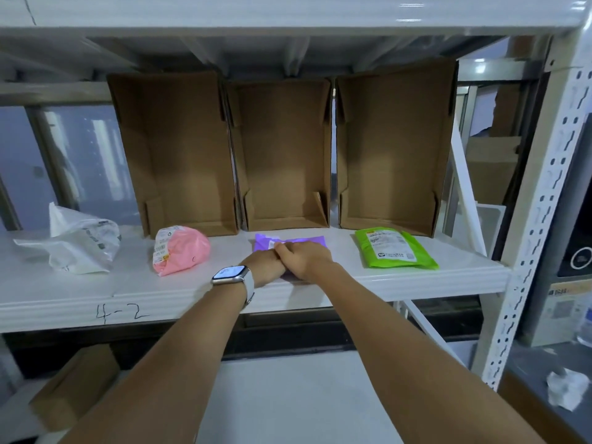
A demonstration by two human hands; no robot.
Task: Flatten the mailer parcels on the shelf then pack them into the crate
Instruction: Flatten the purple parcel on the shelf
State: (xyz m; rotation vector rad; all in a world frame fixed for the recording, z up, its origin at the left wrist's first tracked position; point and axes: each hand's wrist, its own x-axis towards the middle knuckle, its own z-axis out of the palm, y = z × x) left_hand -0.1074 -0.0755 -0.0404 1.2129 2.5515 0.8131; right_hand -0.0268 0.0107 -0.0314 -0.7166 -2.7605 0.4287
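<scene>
Four crinkly plastic mailers on the shelf (96,293); three cardboard trays behind. Both grips, left hand (261,270) and right hand (304,259), curled, pressing the purple mailer (290,243).

I see a white-strapped smartwatch (231,273) just behind the left hand (263,267), on the wrist. Below and left of that hand is a handwritten "4-2" mark (121,314). Further down to the left lies a brown cardboard box (77,384). Well right of the right hand (304,261) stands a perforated white upright (541,200), with crumpled white paper (565,390) near its foot.
</scene>
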